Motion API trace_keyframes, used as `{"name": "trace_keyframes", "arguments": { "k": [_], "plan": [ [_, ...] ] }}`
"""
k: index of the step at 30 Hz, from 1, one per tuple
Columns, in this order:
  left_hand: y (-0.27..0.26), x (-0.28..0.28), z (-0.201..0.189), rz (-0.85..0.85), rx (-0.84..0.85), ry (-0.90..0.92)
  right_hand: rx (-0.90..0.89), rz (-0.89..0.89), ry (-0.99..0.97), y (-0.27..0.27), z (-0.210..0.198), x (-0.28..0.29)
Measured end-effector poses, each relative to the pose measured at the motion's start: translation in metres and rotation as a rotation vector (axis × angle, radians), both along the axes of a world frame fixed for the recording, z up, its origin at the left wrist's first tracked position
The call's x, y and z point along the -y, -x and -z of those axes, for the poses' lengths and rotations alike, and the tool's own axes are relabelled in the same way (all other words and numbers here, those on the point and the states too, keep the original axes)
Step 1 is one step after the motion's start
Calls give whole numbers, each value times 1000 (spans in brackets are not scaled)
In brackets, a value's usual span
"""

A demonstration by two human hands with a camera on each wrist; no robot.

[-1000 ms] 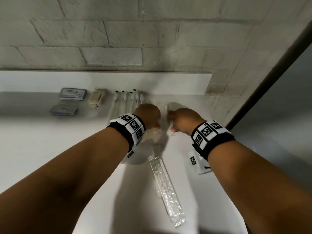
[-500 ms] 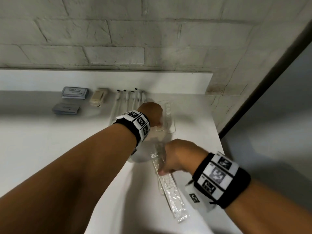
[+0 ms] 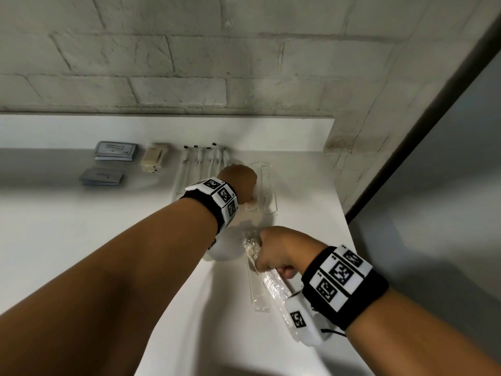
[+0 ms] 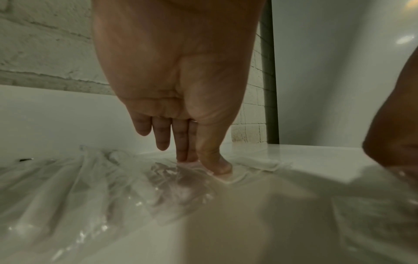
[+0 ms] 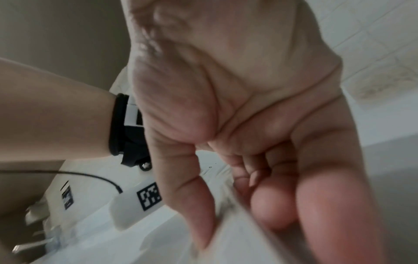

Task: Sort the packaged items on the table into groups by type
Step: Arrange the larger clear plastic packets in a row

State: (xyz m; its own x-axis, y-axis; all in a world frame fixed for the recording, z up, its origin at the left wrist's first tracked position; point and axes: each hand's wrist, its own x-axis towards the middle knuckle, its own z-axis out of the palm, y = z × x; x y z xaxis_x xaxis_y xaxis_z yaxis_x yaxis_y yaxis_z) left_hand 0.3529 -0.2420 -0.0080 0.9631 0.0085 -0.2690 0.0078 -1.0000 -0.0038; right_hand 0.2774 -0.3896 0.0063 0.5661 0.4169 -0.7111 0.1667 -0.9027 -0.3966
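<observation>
Clear-wrapped combs are what is left: your right hand (image 3: 279, 251) has its fingers curled round one packaged comb (image 3: 271, 278) over another on the white surface (image 3: 81, 240), while your left hand (image 3: 240, 183) presses straight fingers (image 4: 181, 142) on the comb group (image 3: 267, 185). Grey packets (image 3: 115, 151), soaps (image 3: 153, 158) and toothbrushes (image 3: 200, 164) already sit grouped (nearly done, I judge).

Both forearms bare. Each wrist carries a black band (image 3: 360, 297) faced with white square-coded marker tiles (image 3: 221, 195). White tagged camera housing (image 3: 302, 320) beneath right wrist, thin black cable (image 5: 90, 176) attached.
</observation>
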Motion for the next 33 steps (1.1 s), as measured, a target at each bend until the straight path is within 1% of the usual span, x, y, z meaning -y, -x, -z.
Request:
{"name": "trace_keyframes", "arguments": {
  "k": [3, 6, 12, 15, 19, 22, 25, 27, 28, 30, 32, 33],
  "plan": [
    [1, 0, 1, -11, -2, 5, -75, 92, -54, -10, 3, 7],
    [2, 1, 1, -17, 3, 11, -107, 200, -180, -22, 6, 18],
    [3, 4, -3, -12, -15, -2, -177, 502, -398, -43, 12, 37],
    [3, 5, -4, 12, -23, -36, -81, 564, -429, -56, 19, 39],
    [3, 3, -3, 7, -18, -29, -22, 567, -372, -66, 22, 41],
    [4, -2, -1, -24, 0, 28, 65, 567, -317, -84, 11, 40],
    [5, -5, 0, -48, 93, 118, 242, 612, -370, -110, 0, 39],
    [4, -2, 0, -33, 137, 148, 405, 536, -359, -121, -7, 40],
    [2, 0, 0, -20, 143, 158, 485, 453, -310, -124, -10, 42],
    [-1, 6, 1, 11, 146, 177, 605, 161, -144, -124, -14, 46],
    [-4, 13, 5, 19, 144, 172, 602, -145, 15, -119, -11, 50],
    [-5, 16, 7, 21, 132, 164, 559, -207, 51, -116, -6, 52]
  ]
}}
